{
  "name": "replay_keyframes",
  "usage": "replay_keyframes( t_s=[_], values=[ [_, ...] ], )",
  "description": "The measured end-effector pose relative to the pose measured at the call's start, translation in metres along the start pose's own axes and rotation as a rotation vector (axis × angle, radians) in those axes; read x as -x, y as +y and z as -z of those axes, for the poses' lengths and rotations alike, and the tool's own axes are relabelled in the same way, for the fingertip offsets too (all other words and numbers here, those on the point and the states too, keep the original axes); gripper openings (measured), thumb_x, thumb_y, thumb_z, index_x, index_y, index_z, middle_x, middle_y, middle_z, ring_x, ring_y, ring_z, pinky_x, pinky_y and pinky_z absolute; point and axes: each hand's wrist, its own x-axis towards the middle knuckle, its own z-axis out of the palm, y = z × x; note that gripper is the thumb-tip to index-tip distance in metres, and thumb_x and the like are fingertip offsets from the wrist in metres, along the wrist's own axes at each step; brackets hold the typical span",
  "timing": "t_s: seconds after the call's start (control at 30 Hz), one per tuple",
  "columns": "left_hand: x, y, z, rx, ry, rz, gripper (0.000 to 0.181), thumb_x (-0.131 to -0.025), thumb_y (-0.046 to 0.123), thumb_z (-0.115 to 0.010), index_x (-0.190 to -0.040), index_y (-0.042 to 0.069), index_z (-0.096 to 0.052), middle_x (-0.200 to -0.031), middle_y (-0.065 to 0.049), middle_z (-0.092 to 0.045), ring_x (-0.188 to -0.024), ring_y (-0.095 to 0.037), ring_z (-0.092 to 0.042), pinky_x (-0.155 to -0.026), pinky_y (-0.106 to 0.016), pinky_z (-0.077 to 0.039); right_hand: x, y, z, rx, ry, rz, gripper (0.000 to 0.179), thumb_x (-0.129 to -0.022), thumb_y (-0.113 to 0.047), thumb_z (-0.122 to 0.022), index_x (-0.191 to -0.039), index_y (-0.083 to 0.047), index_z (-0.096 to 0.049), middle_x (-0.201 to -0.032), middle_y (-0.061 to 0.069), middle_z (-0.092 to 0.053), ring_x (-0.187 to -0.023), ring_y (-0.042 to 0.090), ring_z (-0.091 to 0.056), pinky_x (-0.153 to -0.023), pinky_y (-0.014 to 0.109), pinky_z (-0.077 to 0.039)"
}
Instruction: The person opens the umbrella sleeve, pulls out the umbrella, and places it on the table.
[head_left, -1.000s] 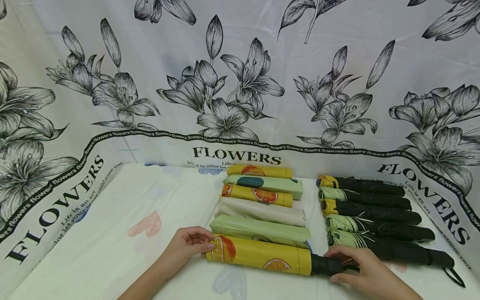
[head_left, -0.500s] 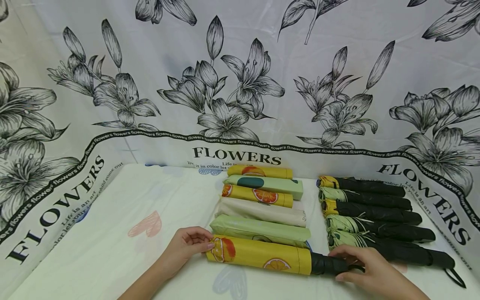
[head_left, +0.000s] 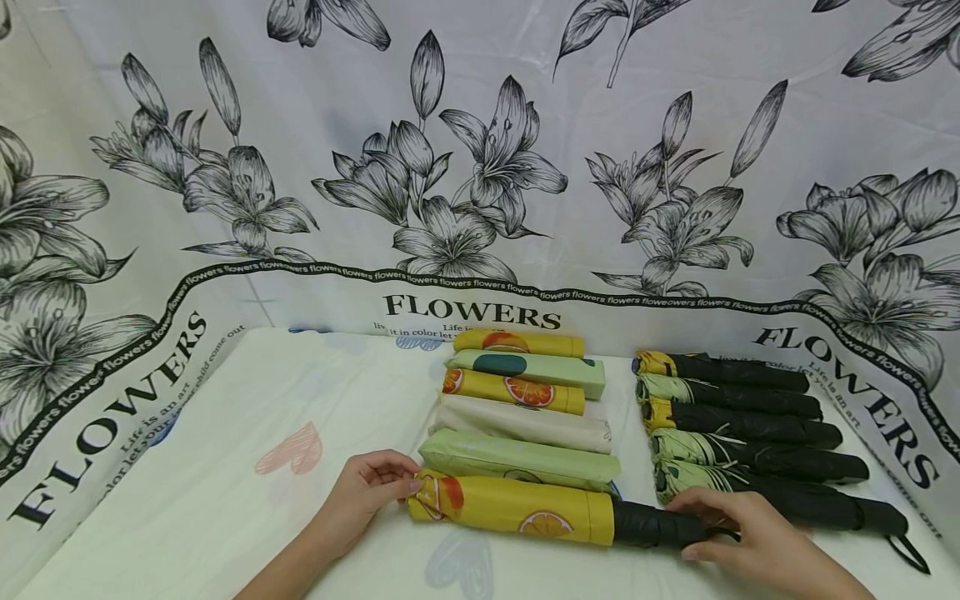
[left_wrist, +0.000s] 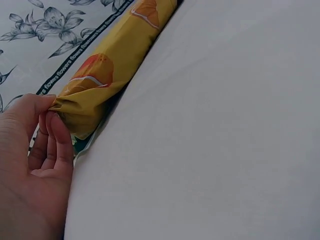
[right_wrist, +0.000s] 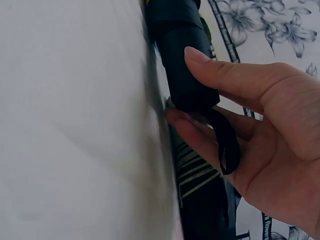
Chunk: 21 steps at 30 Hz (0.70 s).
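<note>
A yellow umbrella sleeve [head_left: 517, 507] printed with orange slices lies across the front of the bed-like surface. My left hand [head_left: 362, 504] pinches its left end between thumb and fingers, and the fabric bunches there in the left wrist view. Out of the sleeve's right end sticks a folded black umbrella [head_left: 652, 524]. My right hand [head_left: 750, 533] grips the handle end, thumb on one side and fingers on the other. In the right wrist view a black wrist strap [right_wrist: 229, 150] loops from the handle [right_wrist: 185, 75] across the palm.
Behind the yellow sleeve lie a light green sleeve [head_left: 517, 458], a cream sleeve [head_left: 525, 423] and more yellow and green ones in a row. Several bare folded black umbrellas [head_left: 795, 502] lie side by side at the right. A flower-printed curtain [head_left: 480, 167] hangs at the back.
My right hand has moved to the right with the umbrella handle, so more black umbrella shows outside the sleeve. The sleeve's left end has crumpled under my left fingers.
</note>
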Motion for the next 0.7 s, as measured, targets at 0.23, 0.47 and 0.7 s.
replay_keyframes(
  t_s=[0.23,0.47,0.7],
  values=[
    [0.000,0.001,0.001,0.013,-0.035,-0.012,0.016,-0.092,-0.010,-0.070,-0.106,-0.002,-0.075,-0.089,0.006,-0.071,-0.077,-0.003,-0.064,-0.071,-0.017,-0.056,0.002,0.004,0.002,-0.050,-0.014,0.019,0.035,-0.090,-0.012,-0.084,-0.122,-0.008,-0.069,-0.116,-0.007,-0.073,-0.089,0.000,-0.065,-0.070,0.026,-0.058],
    [-0.001,0.002,0.000,0.012,-0.060,-0.004,0.017,-0.093,-0.008,-0.071,-0.109,-0.003,-0.074,-0.092,0.006,-0.071,-0.083,-0.003,-0.064,-0.077,-0.017,-0.058,0.005,-0.007,0.004,0.076,0.072,0.002,0.036,-0.089,-0.015,-0.086,-0.122,-0.006,-0.072,-0.115,0.000,-0.076,-0.098,-0.003,-0.067,-0.076,0.025,-0.061],
    [-0.001,0.003,0.000,-0.011,-0.054,0.003,0.018,-0.093,-0.007,-0.072,-0.110,-0.006,-0.073,-0.093,0.007,-0.071,-0.084,-0.002,-0.064,-0.076,-0.017,-0.057,-0.007,-0.028,-0.018,0.150,0.268,0.038,0.043,-0.087,-0.019,-0.088,-0.126,-0.014,-0.073,-0.119,-0.001,-0.076,-0.108,-0.001,-0.068,-0.082,0.026,-0.061]
  ],
)
